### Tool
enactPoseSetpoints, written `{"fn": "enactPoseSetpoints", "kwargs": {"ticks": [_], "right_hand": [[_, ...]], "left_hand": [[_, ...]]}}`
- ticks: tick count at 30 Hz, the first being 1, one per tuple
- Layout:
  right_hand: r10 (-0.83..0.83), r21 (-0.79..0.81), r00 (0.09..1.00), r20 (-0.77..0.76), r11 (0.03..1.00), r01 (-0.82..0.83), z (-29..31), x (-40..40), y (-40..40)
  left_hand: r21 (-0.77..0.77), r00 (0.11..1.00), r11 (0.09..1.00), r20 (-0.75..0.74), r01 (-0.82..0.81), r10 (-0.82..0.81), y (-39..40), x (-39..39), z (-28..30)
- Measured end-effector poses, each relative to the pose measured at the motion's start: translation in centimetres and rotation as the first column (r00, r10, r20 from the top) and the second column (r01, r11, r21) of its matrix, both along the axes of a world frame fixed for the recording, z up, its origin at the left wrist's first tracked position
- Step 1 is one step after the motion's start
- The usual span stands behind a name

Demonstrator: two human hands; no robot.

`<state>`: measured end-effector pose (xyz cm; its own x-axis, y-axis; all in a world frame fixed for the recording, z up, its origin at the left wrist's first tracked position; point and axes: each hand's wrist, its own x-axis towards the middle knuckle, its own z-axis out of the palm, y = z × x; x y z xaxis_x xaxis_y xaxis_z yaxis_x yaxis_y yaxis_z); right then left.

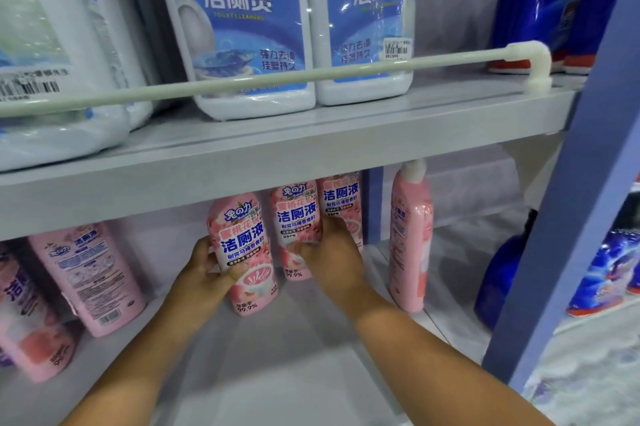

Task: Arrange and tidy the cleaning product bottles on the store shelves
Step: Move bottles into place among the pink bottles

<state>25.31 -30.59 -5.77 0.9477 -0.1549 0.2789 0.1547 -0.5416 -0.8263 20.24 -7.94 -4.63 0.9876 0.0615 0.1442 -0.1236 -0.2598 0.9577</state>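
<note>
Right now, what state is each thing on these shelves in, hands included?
Left hand: grips the front pink bottle, upright.
Right hand: holds the second pink bottle, upright.
Lone pink bottle: upright, label turned sideways.
Left pink bottles: back labels showing.
White toilet cleaner bottles: upright behind the rail.

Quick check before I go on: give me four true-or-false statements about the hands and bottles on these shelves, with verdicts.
1. The left hand grips a pink bottle on the lower shelf. True.
2. The right hand is on the upper shelf. False: it holds a second pink bottle on the lower shelf.
3. The white and blue bottles stand behind a rail. True.
4. Every pink bottle shows its front label. False: the leftward pink bottle shows its back.
</note>
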Motion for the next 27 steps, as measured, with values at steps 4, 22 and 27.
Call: {"fn": "enactPoseSetpoints", "kwargs": {"ticks": [4, 22, 27], "right_hand": [[-0.034, 0.014, 0.996, 0.078, 0.999, 0.033, -0.9, -0.7, -0.8], [-0.188, 0.23, 0.978, -0.085, 0.952, 0.203, -1.5, 2.5, -4.1], [-0.213, 0.195, 0.974, -0.072, 0.955, 0.224, -1.7, 3.1, -3.9]], "left_hand": [[-0.06, 0.998, 0.996, 0.001, -0.068, 0.069, -0.6, 0.9, -0.5], [-0.008, 0.996, 0.996, -0.019, -0.086, 0.086, -1.7, 4.7, 1.1], [0.124, 0.888, 0.889, 0.211, -0.44, 0.409, -4.2, 2.6, -1.5]]}}
